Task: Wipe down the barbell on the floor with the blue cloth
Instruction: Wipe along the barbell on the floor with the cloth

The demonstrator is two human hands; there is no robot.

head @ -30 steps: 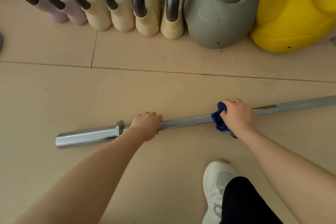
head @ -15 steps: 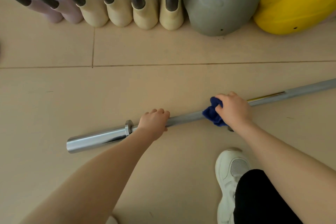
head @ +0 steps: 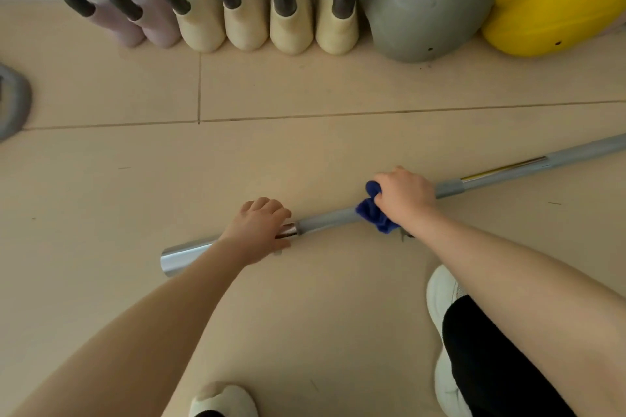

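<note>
Two hands on the barbell (head: 325, 220), mid-frame on the floor (head: 135, 179).
Right hand (head: 404, 196) clamps the blue cloth (head: 372, 211) around the shaft; left hand (head: 259, 228) curls over the collar, hiding it; the bar's right end is cut off.

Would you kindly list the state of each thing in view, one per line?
barbell: lying flat on the floor, slanted across the view.
blue cloth: bunched around the bar, gripped.
right hand: curled round the cloth and bar.
left hand: resting on the bar near the collar, fingers bent.
kettlebells: upright, in a row by the wall.
grey kettlebell: standing beside the yellow kettlebell.
</note>
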